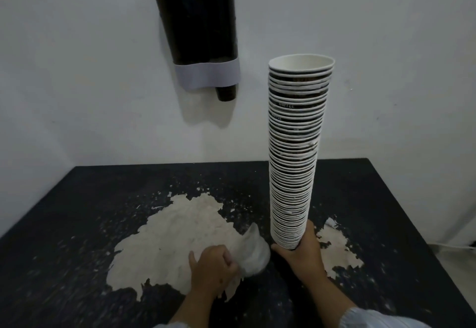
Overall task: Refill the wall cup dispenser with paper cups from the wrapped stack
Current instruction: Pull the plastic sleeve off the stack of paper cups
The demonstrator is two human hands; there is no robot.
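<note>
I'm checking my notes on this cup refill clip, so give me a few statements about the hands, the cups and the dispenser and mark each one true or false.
1. The right hand holds the cup stack upright by its bottom end. True.
2. The left hand is empty. False: it grips the crumpled plastic wrap.
3. The wrap still covers the stack. False: the cups are bare.
4. The dispenser hangs on the wall, left of the stack. True.
5. No cup shows at the dispenser's bottom. False: a dark cup pokes out there.
</note>
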